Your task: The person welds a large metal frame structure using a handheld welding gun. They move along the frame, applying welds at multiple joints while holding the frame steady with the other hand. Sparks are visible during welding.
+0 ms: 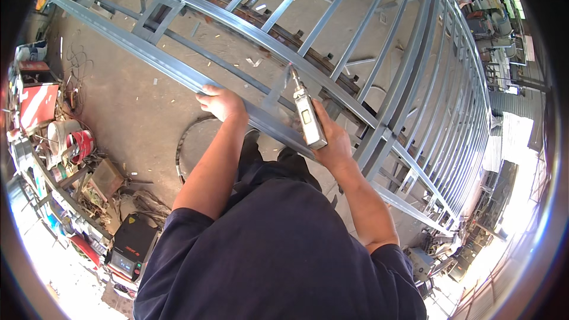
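Observation:
A long grey metal rail (148, 54) of a large frame runs across in front of me. My left hand (223, 104) rests on this rail, its fingers curled over the far edge. In my right hand (333, 143) is a silver, box-shaped welding gun (309, 120) with a narrow nozzle, held by its near end. The nozzle points away from me, and its tip is close to a second, parallel rail (255, 31). Beside the tip, a short crosspiece (276, 88) spans toward the near rail. Whether the tip touches metal I cannot tell.
Many parallel bars (325, 19) fill the frame ahead and to the right. At the lower left stand a black machine box (134, 240), a red-and-white box (39, 105) and assorted clutter. A dark hose (179, 157) curves on the floor by my feet.

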`<action>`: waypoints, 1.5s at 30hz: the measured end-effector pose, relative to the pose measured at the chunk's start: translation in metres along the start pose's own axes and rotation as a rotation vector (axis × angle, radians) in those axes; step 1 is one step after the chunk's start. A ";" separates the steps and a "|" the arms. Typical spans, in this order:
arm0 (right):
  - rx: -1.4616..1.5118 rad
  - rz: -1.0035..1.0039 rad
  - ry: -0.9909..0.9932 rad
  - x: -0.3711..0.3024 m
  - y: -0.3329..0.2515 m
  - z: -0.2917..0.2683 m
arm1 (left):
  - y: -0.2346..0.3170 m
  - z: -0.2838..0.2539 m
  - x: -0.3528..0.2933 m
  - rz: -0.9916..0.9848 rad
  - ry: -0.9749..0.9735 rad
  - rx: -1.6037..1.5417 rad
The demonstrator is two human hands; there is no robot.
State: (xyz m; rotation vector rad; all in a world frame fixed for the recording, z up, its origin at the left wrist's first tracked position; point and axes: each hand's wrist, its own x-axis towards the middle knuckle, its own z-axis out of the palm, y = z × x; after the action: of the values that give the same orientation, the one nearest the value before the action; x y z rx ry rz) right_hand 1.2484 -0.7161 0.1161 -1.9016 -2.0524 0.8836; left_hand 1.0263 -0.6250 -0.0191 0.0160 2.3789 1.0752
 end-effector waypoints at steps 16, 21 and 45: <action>-0.108 0.020 0.014 0.000 -0.004 0.009 | -0.005 -0.002 0.000 0.045 -0.057 -0.003; -0.102 -0.014 0.045 -0.001 -0.003 0.008 | -0.005 -0.003 0.002 0.050 -0.067 0.013; -0.039 0.010 -0.057 -0.054 0.009 -0.009 | -0.004 0.000 -0.001 0.025 -0.010 -0.034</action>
State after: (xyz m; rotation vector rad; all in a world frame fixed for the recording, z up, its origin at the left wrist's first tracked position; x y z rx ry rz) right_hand 1.2687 -0.7653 0.1319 -1.9295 -2.1095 0.9165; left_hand 1.0281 -0.6279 -0.0218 0.0391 2.3569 1.1246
